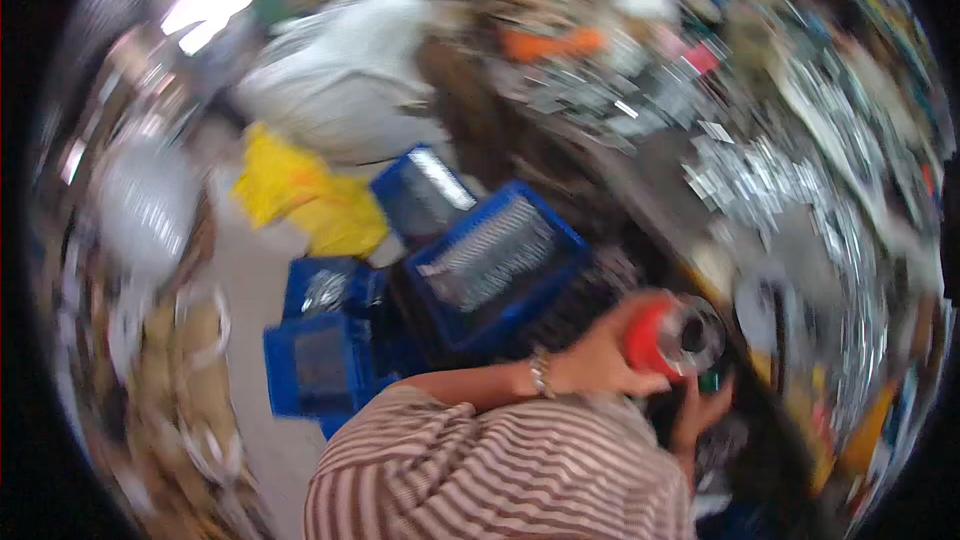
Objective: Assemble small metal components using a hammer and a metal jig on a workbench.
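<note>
Motion blurs the picture. My left hand [595,352], with a bracelet at the wrist, is wrapped round a red cylindrical thing [655,338]. Its end is a clear or metallic ring around a dark round opening; I cannot tell whether it is a can, a jar or a spool. Just below it, my right hand [703,408] has its thumb and fingers curled up around a small dark green thing [710,380], whose kind is too blurred to tell. Both hands are close together at the edge of a cluttered worktable [655,165].
Blue crates [500,265] with grey contents stand left of my hands, with a yellow bag [310,195] beyond. A big white sack [335,90] lies at the back. Shiny flat pieces [760,180] cover the table. Brown sacks [205,370] line the left side.
</note>
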The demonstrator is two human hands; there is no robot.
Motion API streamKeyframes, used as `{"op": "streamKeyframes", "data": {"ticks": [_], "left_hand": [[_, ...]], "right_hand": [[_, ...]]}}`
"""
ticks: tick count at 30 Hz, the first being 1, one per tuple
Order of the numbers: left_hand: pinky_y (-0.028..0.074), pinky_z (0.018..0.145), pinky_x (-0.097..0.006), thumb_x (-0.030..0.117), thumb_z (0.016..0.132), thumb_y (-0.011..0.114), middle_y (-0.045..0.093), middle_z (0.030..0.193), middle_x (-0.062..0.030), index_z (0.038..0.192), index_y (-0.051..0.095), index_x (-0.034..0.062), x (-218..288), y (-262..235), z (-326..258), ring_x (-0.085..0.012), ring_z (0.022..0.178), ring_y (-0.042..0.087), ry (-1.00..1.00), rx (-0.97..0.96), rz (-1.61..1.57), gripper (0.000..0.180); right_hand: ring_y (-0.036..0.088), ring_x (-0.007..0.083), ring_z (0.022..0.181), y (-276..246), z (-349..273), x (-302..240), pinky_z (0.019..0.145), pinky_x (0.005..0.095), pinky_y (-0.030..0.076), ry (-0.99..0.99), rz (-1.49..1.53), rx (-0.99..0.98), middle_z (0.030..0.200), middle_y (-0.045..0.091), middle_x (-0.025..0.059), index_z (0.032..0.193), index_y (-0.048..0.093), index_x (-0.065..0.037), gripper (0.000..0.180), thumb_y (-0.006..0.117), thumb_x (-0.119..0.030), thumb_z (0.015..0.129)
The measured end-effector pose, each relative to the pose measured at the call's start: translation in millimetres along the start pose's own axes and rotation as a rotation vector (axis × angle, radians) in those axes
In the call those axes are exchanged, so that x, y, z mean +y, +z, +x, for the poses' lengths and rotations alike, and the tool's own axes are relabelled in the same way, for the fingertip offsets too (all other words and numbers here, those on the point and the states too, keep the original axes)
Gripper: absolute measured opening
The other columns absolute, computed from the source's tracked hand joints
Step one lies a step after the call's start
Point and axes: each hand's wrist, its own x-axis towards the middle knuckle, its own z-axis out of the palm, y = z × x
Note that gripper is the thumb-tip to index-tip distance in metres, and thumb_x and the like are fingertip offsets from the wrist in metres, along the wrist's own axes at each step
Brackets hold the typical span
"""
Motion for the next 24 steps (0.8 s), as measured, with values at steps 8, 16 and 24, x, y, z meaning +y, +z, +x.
{"op": "streamKeyframes", "data": {"ticks": [8, 16, 24], "left_hand": [[0.049, 0.110, -0.050, 0.001, 0.077, 0.082, 0.054, 0.148, -0.0146, 0.150, 0.047, 0.0039, 6, -43, 47, -0.0327, 0.133, 0.056, -0.688, 0.311, -0.907, 0.080], [0.039, 0.116, -0.043, 0.033, 0.099, 0.072, 0.049, 0.155, -0.0185, 0.152, 0.044, -0.0028, -30, -58, 70, -0.0316, 0.139, 0.050, 0.221, 0.085, 0.353, 0.070], [0.040, 0.117, -0.044, 0.055, 0.095, 0.070, 0.046, 0.155, -0.0252, 0.154, 0.037, -0.0087, -44, -56, 67, -0.0352, 0.140, 0.050, 0.189, 0.114, 0.444, 0.092]], "right_hand": [[0.061, 0.0427, 0.103, 4, 26, -12, 0.093, 0.0471, 0.048, 0.253, -0.333, 0.165, 0.110, 0.066, 0.0232, 0.117, 0.063, 0.003, 0.063, 0.092, -0.028, 0.071], [0.060, 0.0423, 0.106, -8, 16, 15, 0.095, 0.0465, 0.047, 0.242, -0.360, 0.209, 0.111, 0.065, 0.0224, 0.115, 0.064, 0.003, 0.060, 0.092, -0.026, 0.071], [0.063, 0.0180, 0.108, -2, 8, 30, 0.096, 0.0323, 0.049, 0.335, -0.086, 0.233, 0.122, 0.067, 0.0083, 0.126, 0.060, 0.003, 0.058, 0.086, -0.004, 0.075]]}}
